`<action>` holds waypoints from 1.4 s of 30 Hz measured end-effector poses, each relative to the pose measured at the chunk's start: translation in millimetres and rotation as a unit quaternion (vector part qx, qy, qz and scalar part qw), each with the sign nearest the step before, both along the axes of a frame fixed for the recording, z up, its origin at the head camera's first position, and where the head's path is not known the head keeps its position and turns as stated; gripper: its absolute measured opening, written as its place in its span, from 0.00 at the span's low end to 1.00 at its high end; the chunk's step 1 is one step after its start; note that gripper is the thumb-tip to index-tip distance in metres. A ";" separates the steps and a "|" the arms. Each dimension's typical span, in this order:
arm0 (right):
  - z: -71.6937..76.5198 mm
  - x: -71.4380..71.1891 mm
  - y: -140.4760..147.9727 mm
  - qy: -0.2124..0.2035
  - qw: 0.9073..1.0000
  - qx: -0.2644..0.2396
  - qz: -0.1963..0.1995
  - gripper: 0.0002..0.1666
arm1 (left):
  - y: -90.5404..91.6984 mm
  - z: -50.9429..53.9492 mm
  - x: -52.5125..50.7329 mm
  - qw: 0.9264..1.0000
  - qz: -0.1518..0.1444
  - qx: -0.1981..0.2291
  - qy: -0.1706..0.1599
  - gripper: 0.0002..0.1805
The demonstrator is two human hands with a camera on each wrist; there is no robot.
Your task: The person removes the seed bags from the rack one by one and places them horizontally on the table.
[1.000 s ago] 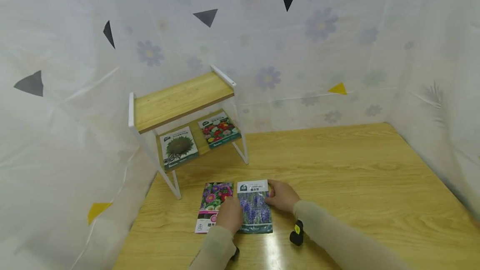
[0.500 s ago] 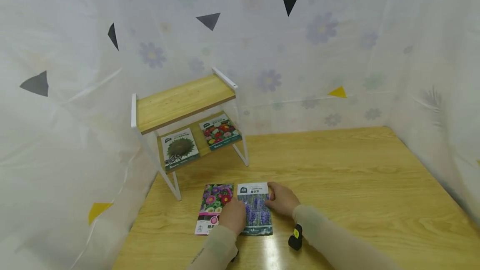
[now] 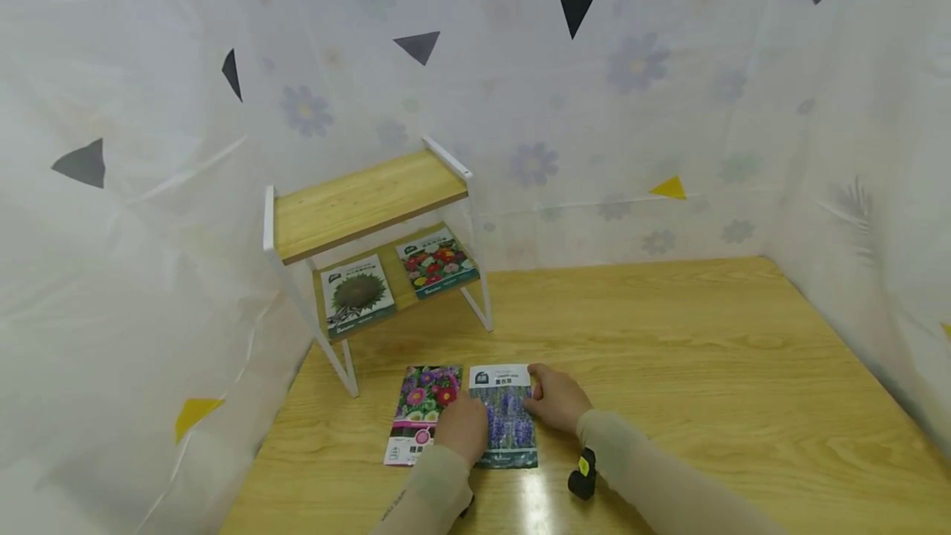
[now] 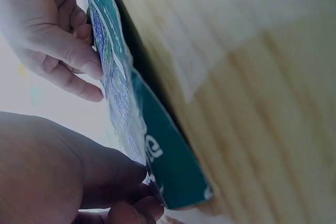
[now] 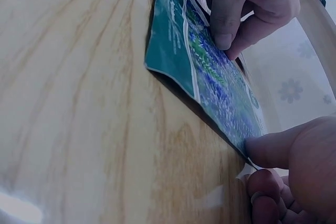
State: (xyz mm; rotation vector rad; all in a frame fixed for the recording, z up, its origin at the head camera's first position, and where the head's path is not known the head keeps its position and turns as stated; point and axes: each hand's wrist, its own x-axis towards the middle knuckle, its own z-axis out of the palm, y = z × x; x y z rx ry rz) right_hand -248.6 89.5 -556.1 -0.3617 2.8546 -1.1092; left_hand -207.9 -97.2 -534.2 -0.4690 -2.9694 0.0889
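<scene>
The lavender packet (image 3: 508, 428) is on or just above the worktop (image 3: 669, 353), its side edges pinched by the left hand (image 3: 462, 428) and right hand (image 3: 559, 399). Probably light, bendable, slightly slick; opposite edges suit the grip.

Pale flower-printed sheeting (image 3: 505, 97) behind a glossy wood-grain table (image 3: 669, 353), a two-tier white-framed shelf (image 3: 371, 203) at its left.

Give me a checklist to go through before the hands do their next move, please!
1. Left hand grips the lavender seed packet by its left edge: ok.
2. Right hand pinches its right edge: ok.
3. Its picture side faces up: ok.
4. Pink-flower packet fully apart from it: cannot tell, a hand hides part.
5. Lower shelf bare: not ok, the sunflower packet and mixed-flower packet lie there.
</scene>
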 end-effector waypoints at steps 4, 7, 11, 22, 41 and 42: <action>-0.7 0.4 -0.5 0.003 1.000 -0.002 -0.005 0.35 | -0.5 0.0 0.5 1.000 0.001 0.000 -0.006 0.04; -0.9 1.9 -0.7 0.000 1.000 -0.004 -0.007 0.35 | -1.1 0.0 2.8 1.000 -0.004 -0.005 -0.011 0.05; -0.7 4.6 -0.6 0.000 1.000 -0.006 -0.006 0.35 | -1.6 0.3 5.5 1.000 -0.008 -0.004 -0.024 0.07; 1.0 4.1 0.7 0.001 1.000 -0.019 -0.008 0.35 | -4.9 2.0 3.8 0.998 0.008 0.061 -0.029 0.04; 0.5 -0.9 6.5 -0.055 0.994 -0.094 0.006 0.41 | -21.8 30.9 6.0 0.976 0.037 0.214 -0.007 0.11; 1.7 -1.7 7.7 -0.061 0.993 -0.103 0.010 0.41 | -24.0 34.7 6.0 0.975 0.036 0.219 0.001 0.12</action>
